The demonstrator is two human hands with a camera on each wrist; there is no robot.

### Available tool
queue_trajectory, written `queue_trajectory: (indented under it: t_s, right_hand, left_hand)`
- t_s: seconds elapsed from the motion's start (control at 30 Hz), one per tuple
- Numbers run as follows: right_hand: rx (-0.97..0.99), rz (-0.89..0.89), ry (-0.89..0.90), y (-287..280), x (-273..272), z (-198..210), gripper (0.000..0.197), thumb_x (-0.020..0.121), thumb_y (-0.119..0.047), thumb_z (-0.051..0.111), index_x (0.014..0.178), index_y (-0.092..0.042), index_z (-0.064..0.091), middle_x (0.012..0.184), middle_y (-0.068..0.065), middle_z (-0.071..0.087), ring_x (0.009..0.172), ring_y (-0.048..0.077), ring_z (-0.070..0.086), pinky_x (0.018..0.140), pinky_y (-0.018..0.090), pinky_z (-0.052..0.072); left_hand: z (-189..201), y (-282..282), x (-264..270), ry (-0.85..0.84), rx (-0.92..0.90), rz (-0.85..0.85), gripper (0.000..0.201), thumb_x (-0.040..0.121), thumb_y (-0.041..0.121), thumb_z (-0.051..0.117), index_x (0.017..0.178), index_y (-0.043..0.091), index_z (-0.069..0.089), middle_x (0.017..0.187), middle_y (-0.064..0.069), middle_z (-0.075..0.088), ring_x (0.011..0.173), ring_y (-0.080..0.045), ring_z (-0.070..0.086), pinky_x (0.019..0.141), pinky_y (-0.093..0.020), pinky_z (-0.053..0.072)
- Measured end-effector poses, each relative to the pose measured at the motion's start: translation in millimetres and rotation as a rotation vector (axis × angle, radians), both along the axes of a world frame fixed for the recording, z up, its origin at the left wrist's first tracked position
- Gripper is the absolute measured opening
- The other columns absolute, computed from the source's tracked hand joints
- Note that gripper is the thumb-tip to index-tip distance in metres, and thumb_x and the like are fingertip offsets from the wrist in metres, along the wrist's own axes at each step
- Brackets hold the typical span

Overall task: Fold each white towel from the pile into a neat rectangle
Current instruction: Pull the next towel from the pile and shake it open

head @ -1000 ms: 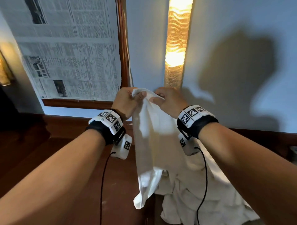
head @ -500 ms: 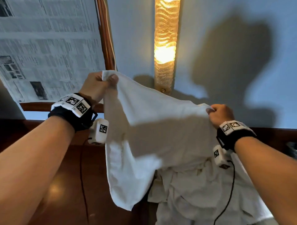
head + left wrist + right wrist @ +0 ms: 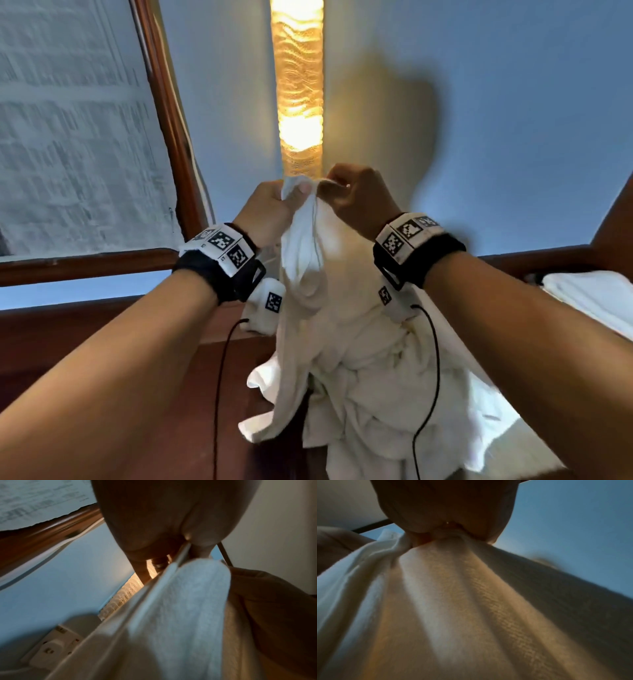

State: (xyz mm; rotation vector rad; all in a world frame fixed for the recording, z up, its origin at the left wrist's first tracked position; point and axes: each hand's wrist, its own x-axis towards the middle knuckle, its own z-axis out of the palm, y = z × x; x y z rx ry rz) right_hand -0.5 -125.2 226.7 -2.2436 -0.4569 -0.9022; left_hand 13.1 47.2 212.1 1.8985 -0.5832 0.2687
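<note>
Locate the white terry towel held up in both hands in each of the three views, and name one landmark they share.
Head: the white terry towel hangs at centre from the left hand and right hand, over the pile of white towels.
Left wrist: it fills the lower right, below that hand.
Right wrist: it fans across the lower frame, below that hand.
Shared landmark: the blue wall.

Pale blue wall (image 3: 513, 102) fills most of the head view, large soft shadow on it right of centre. Vertical lit lamp column (image 3: 298, 85), amber, textured, glowing brightest low down. Left: wooden-framed window (image 3: 168, 120), panes covered with newspaper (image 3: 68, 137). Dark reddish-brown wood surface (image 3: 102, 342) and trim below. Left wrist view: white wall socket (image 3: 53, 646) low on the wall.
</note>
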Motion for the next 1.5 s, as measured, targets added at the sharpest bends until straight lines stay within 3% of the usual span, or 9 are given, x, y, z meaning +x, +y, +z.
queue_trajectory:
  t_s: [0.13,0.3,0.5,0.67,0.77,0.93,1.07,1.33,1.5]
  right_hand:
    - [-0.190,-0.079,0.041,5.0,-21.0,-45.0,0.019,0.089,-0.023,0.067,0.079,-0.007,0.063,0.072,0.010,0.064,0.063,0.027,0.054,0.060,0.029,0.036]
    - [-0.113,-0.521,0.330,-61.7,-55.9,-110.9,0.037,0.087,-0.031,0.046,0.078,-0.002,0.068,0.086,0.021,0.068,0.085,0.039,0.063,0.063,0.035,0.032]
    - [0.245,-0.579,0.214,-21.5,-86.9,-85.2,0.041,0.076,-0.012,0.048,0.109,-0.006,0.071,0.113,0.015,0.070,0.111,0.032,0.062,0.094,0.032,0.044]
    - [0.242,-0.337,0.141,38.5,-101.9,-50.5,0.012,0.078,-0.014,0.059,0.067,-0.015,0.065,0.069,0.008,0.061,0.073,0.012,0.053,0.065,0.026,0.039]
    - [0.165,-0.338,0.133,54.2,-127.4,-31.0,0.033,0.076,-0.020,0.063,0.048,-0.023,0.045,0.052,-0.002,0.043,0.058,0.012,0.040,0.055,0.029,0.032]
    - [0.049,-0.459,0.164,48.1,-165.8,-25.8,0.031,0.081,-0.009,0.063,0.054,-0.017,0.050,0.053,-0.005,0.046,0.060,0.015,0.045,0.058,0.035,0.042]
    - [0.114,-0.383,0.167,43.8,-187.3,-44.0,0.030,0.089,-0.017,0.066,0.063,-0.016,0.051,0.059,-0.004,0.050,0.057,0.007,0.043,0.056,0.024,0.036]
    - [-0.157,-0.726,0.583,-7.6,-196.9,-121.7,0.031,0.090,-0.023,0.046,0.059,-0.021,0.043,0.066,0.001,0.048,0.078,0.032,0.053,0.066,0.031,0.035]
    - [0.197,-0.836,0.613,-48.1,-203.5,-128.7,0.023,0.088,-0.003,0.047,0.074,-0.015,0.060,0.099,0.015,0.067,0.099,0.038,0.059,0.073,0.031,0.040]
  left_hand:
    - [3.7,24.9,-8.0,-0.097,0.013,-0.009,0.036,0.106,0.031,0.047,0.072,0.028,0.059,0.052,0.014,0.053,0.046,0.002,0.044,0.051,-0.018,0.035]
    - [8.4,74.7,-16.4,-0.162,-0.015,-0.067,0.038,0.104,0.038,0.044,0.072,0.044,0.063,0.071,0.016,0.063,0.072,-0.001,0.056,0.070,-0.022,0.044]
    - [-9.9,85.5,-44.0,0.047,-0.128,-0.216,0.025,0.105,0.027,0.051,0.082,0.022,0.062,0.082,-0.003,0.060,0.077,-0.015,0.056,0.075,-0.032,0.047]
    - [-18.9,54.6,-73.0,-0.017,-0.191,-0.346,0.027,0.104,0.014,0.050,0.080,0.021,0.057,0.079,0.006,0.052,0.070,-0.001,0.048,0.069,-0.020,0.043]
    - [-26.1,42.5,-81.7,-0.027,-0.162,-0.379,0.023,0.103,0.024,0.049,0.086,0.017,0.062,0.084,-0.001,0.055,0.077,-0.007,0.050,0.074,-0.027,0.042]
    - [-35.3,34.2,-101.2,0.035,0.026,-0.455,0.065,0.092,0.060,0.046,0.092,-0.002,0.064,0.075,-0.017,0.059,0.069,-0.018,0.049,0.065,-0.033,0.034]
    - [-25.5,32.9,-113.0,0.041,-0.036,-0.444,0.066,0.092,0.060,0.048,0.105,-0.002,0.066,0.092,-0.015,0.067,0.082,-0.017,0.055,0.073,-0.034,0.040]
    - [-29.6,32.5,-133.1,0.161,-0.195,-0.398,0.037,0.099,0.043,0.054,0.070,0.021,0.053,0.070,-0.005,0.045,0.067,-0.017,0.042,0.063,-0.032,0.031]
    - [-36.5,30.0,-142.1,0.198,-0.229,-0.349,0.037,0.100,0.042,0.054,0.074,0.016,0.058,0.075,-0.006,0.053,0.070,-0.016,0.047,0.066,-0.033,0.039]
